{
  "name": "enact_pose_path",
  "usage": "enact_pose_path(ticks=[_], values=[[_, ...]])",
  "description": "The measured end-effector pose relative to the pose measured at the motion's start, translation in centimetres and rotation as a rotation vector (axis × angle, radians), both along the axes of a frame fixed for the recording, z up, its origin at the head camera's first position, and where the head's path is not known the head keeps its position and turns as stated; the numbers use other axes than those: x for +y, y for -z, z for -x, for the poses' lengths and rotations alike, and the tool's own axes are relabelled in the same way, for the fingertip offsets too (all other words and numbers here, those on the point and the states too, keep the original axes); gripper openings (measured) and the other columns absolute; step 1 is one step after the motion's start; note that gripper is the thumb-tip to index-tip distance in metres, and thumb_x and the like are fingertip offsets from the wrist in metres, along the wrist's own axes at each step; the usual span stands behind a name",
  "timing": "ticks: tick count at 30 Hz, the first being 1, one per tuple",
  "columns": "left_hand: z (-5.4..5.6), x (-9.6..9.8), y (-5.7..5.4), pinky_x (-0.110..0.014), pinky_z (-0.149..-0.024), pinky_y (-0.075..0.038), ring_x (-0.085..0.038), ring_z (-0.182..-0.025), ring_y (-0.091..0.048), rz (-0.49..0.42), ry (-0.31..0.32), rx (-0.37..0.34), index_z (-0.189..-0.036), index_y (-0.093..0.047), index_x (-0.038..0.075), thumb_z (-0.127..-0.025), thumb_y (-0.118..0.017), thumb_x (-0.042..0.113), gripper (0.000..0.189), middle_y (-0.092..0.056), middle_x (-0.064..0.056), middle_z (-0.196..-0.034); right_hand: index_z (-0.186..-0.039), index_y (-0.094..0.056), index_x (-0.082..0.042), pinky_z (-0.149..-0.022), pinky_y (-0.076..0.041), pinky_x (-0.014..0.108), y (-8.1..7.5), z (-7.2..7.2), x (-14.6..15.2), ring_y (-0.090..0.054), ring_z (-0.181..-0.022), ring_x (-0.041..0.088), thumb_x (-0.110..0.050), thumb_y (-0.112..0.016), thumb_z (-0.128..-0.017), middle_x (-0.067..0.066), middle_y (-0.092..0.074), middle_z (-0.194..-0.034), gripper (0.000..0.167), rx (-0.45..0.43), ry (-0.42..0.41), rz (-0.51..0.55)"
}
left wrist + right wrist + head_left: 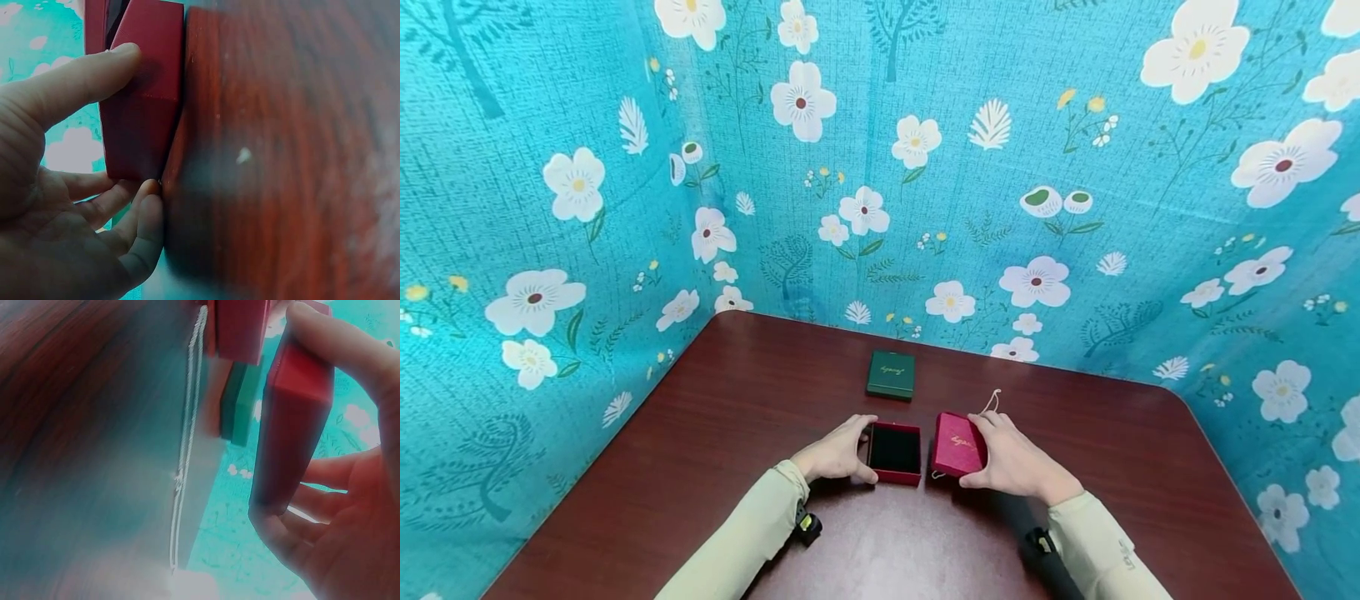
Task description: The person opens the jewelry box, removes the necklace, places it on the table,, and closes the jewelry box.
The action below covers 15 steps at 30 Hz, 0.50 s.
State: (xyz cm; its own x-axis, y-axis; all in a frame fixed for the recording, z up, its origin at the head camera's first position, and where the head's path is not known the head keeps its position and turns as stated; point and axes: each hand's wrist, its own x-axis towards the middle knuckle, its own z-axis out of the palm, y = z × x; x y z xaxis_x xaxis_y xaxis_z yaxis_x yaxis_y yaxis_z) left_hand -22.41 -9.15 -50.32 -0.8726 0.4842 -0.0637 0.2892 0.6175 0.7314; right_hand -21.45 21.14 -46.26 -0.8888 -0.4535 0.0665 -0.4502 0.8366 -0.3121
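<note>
A red box base [898,478] with a black lining stands uncovered on the table. My left hand [838,454] grips it from the left, thumb on the near wall and fingers at the far side. Just to its right, my right hand [1017,460] holds the red lid [957,446] by its edges, gold script facing up. The right wrist view shows that lid [294,419] raised off the tabletop. Under it a pale looped cord [187,419] lies on the table, and its two ends show past the lid in the head view.
Behind the red base sits a closed green box [891,375] with gold script. The dark wooden table [737,383] ends at a blue flowered curtain [865,167] at the back and sides. A pale speck [244,155] lies on the wood.
</note>
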Motion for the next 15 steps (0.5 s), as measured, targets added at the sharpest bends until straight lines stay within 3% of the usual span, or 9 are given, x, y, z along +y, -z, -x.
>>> enact_pose_path(ticks=[7, 15], values=[[-0.1, -0.1, -0.3, -0.037, -0.092, -0.042, -0.025, -0.113, -0.052, -0.028, 0.0, 0.009, -0.14, -0.034, -0.002, -0.064, -0.087, 0.017, 0.095, -0.043, -0.013, -0.133, -0.131, -0.047, -0.004, -0.068, -0.051, 0.03, -0.6, 0.1, -1.5, -0.045, -0.106, 0.018, -0.04, -0.091, -0.05, 0.003, -0.05, -0.117, 0.099, 0.01, -0.044, 0.028], [0.1, -0.2, 0.4, -0.037, -0.091, -0.043, -0.025, -0.113, -0.052, -0.053, -0.008, -0.015, -0.14, -0.034, -0.001, -0.063, -0.087, 0.018, 0.096, -0.044, -0.012, -0.131, -0.133, -0.045, -0.006, -0.069, -0.051, 0.028, -0.8, 0.3, -3.2, -0.044, -0.107, 0.017, -0.04, -0.09, -0.051, 0.001, -0.049, -0.119, 0.1, -0.012, -0.064, 0.013]])
